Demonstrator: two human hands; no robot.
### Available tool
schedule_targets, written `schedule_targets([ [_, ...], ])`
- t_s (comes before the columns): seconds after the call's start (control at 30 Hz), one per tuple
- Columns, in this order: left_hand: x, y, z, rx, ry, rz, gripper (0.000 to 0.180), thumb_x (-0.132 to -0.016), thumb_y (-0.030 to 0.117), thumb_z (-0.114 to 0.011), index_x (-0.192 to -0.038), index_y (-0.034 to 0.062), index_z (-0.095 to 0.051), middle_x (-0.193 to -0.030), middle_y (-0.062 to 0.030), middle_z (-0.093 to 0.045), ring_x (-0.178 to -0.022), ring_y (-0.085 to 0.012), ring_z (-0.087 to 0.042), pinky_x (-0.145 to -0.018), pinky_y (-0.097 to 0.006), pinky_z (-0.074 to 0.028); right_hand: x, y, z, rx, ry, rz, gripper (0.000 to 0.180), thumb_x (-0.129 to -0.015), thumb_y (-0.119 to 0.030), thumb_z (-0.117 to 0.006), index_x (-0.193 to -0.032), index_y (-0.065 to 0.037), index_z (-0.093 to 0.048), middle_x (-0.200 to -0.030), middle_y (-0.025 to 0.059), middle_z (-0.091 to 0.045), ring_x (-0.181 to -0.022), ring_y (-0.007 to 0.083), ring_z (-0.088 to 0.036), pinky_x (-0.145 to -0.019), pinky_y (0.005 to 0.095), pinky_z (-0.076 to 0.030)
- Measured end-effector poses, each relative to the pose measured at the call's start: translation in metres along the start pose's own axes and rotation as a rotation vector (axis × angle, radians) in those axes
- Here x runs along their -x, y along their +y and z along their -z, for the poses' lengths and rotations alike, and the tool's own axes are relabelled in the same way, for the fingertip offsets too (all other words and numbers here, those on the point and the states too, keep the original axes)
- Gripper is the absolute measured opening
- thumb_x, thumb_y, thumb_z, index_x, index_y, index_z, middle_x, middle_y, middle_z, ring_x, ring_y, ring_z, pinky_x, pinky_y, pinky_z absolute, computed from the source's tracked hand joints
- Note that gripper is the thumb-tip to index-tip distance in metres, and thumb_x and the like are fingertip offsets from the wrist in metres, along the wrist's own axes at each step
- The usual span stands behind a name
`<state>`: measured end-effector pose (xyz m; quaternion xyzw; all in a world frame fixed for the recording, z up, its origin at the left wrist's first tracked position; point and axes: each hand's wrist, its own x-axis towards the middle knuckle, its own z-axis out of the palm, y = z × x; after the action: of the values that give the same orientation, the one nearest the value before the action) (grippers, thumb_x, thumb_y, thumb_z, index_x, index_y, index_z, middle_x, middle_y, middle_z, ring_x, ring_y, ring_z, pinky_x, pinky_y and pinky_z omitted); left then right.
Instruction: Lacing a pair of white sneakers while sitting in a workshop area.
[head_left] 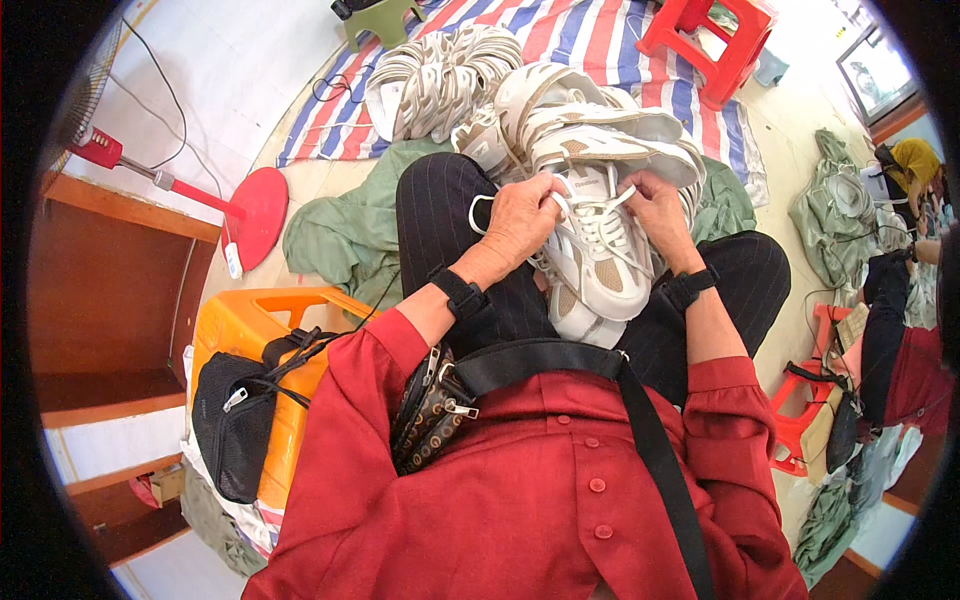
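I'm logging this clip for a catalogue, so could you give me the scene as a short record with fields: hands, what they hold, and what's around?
Left hand: grips the white lace at the sneaker's top
Right hand: pinches the laces on the other side
Sneaker: white and beige, resting on the lap, toe toward the person
Pile of sneakers: same colours, just beyond the knees
Green cloth: spread under the pile
Striped mat: red, blue and white, on the floor
Orange stool: at the person's left, black bag on it
Red stool: far right
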<state>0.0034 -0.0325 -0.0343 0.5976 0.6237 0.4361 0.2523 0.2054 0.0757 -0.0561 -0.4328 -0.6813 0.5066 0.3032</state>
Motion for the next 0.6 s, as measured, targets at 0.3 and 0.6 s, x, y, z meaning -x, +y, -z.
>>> schedule_targets([
  [0.3, 0.0033, 0.0006, -0.0015, -0.046, -0.034, -0.019, 0.017, -0.078, 0.006, -0.053, -0.092, 0.0030, -0.062, -0.065, -0.0120, -0.064, -0.061, -0.0202, -0.064, -0.061, -0.032, -0.050, 0.0026, -0.0034, 0.0008, 0.000, -0.019, 0.027, 0.011, -0.084, -0.008, -0.060, -0.088, 0.002, -0.064, -0.070, 0.0014, -0.059, -0.063, 0.0080, -0.051, -0.057, 0.0236, -0.042],
  [0.6, 0.0032, 0.0034, -0.0060, -0.160, 0.022, -0.084, 0.014, -0.078, 0.006, -0.054, -0.090, 0.0033, -0.060, -0.065, -0.0152, -0.063, -0.064, -0.0288, -0.065, -0.061, -0.038, -0.050, 0.0028, -0.0040, 0.0000, -0.006, -0.021, 0.002, 0.011, -0.083, -0.007, -0.060, -0.087, 0.003, -0.062, -0.071, 0.0023, -0.059, -0.064, 0.0087, -0.051, -0.059, 0.0241, -0.042],
])
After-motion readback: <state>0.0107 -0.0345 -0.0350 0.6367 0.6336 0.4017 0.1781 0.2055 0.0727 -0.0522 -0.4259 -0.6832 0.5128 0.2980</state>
